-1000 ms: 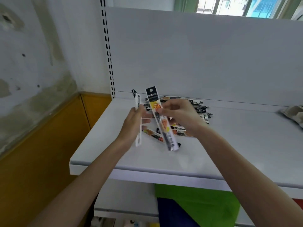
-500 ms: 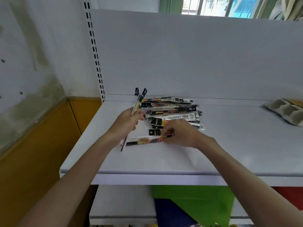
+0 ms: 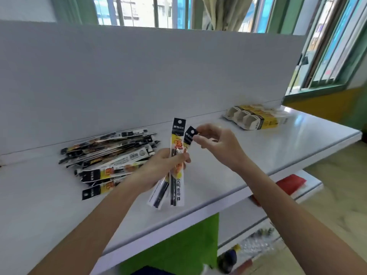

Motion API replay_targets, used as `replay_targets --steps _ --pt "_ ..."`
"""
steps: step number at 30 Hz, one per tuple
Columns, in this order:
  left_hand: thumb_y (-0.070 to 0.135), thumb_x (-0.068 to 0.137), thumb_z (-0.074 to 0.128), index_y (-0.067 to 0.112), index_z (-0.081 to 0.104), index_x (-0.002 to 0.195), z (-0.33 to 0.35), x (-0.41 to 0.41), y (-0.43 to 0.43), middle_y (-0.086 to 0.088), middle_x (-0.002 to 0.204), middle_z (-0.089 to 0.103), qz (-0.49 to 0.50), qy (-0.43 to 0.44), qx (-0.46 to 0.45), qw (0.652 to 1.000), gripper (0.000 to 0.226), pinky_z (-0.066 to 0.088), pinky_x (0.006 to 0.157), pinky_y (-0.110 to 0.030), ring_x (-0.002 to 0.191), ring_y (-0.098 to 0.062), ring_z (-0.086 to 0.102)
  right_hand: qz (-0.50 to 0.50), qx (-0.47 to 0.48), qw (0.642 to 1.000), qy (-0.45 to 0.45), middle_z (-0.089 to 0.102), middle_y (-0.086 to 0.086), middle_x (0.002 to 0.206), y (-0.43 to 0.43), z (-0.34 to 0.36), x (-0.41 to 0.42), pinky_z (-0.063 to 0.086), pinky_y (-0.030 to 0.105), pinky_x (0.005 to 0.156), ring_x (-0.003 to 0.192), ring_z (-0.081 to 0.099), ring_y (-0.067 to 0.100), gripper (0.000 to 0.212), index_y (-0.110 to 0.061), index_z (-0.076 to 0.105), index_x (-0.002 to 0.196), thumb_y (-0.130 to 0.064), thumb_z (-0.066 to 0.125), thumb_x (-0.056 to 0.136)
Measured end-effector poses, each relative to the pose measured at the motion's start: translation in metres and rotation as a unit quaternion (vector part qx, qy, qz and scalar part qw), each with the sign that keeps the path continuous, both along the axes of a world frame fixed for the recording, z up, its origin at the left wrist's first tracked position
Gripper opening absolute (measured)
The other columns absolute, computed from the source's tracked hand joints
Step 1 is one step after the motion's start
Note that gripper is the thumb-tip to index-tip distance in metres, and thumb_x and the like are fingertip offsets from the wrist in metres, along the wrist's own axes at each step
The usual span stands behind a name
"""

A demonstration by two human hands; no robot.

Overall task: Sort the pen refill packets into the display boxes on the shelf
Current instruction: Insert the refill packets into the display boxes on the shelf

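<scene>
Right hand (image 3: pixel 216 143) now on black-topped packet (image 3: pixel 189 136)

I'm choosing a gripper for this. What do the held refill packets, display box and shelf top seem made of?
The held packets look like thin, clear, glossy plastic film: the refills show through. The display box seems to be printed cardboard, dull beige inside and yellow and black outside. The shelf is smooth, glossy white, perhaps painted metal; window light reflects off it.

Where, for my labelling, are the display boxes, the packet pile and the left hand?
display boxes (image 3: pixel 269 121): head view, yellow side wall.
packet pile (image 3: pixel 111 153): head view, heap's middle.
left hand (image 3: pixel 156 169): head view, its back.
</scene>
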State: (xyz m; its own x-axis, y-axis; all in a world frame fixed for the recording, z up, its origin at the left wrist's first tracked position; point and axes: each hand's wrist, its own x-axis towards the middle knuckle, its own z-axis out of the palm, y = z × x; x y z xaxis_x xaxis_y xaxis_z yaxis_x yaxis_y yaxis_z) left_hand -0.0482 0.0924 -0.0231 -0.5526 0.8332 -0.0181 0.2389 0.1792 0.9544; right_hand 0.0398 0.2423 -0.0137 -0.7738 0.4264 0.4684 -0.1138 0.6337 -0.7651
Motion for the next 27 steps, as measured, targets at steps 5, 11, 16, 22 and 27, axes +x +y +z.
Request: replay_targets --steps 5,11,16,22,27 --pt "0.017 0.096 0.046 0.007 0.056 0.081 -0.011 0.028 0.092 -0.002 0.060 0.057 0.005 -0.163 0.060 0.985 0.021 0.050 0.052 -0.027 0.048 -0.014 0.053 -0.150 -0.034 0.988 -0.026 0.069 -0.002 0.084 0.102 -0.016 0.067 0.054 0.031 0.080 0.080 0.064 0.012 0.006 -0.019 0.067 0.089 -0.017 0.064 0.084" --pt "0.031 0.093 0.038 0.010 0.047 0.084 -0.014 0.076 0.227 0.005 0.050 0.040 0.000 -0.283 0.072 0.957 0.024 0.026 0.035 -0.016 0.038 -0.006 0.030 -0.202 -0.025 0.975 -0.087 0.069 0.003 0.090 0.223 -0.033 0.134 0.053 0.036 0.083 0.085 0.064 0.016 0.010 -0.012 0.068 0.092 -0.013 0.063 0.084" --pt "0.016 0.097 0.033 0.008 0.050 0.082 -0.011 0.110 0.322 -0.001 0.061 0.046 0.040 -0.302 0.115 0.945 0.024 0.034 0.040 -0.017 0.042 -0.008 0.040 -0.217 0.005 0.970 -0.107 0.068 0.001 0.095 0.318 -0.033 0.185 0.047 0.019 0.076 0.086 0.061 0.011 0.015 -0.012 0.067 0.099 -0.014 0.063 0.085" --pt "0.021 0.097 0.035 0.016 0.055 0.069 -0.012 0.124 0.384 -0.003 0.076 0.054 0.147 -0.106 0.086 0.980 0.036 0.036 0.073 -0.024 0.077 -0.015 0.048 -0.190 0.042 0.973 -0.120 0.067 0.003 0.100 0.394 -0.028 0.194 0.041 0.016 0.080 0.088 0.057 0.010 0.020 -0.009 0.065 0.106 -0.013 0.061 0.087" --pt "0.028 0.097 0.037 0.018 0.056 0.098 -0.012 0.103 0.396 -0.001 0.089 0.057 0.171 -0.056 0.089 0.980 0.022 0.040 0.077 -0.031 0.086 -0.019 0.050 -0.149 0.088 0.979 -0.112 0.067 0.005 0.104 0.428 -0.028 0.155 0.036 0.002 0.070 0.087 0.057 0.008 0.022 -0.008 0.064 0.109 -0.014 0.059 0.088"
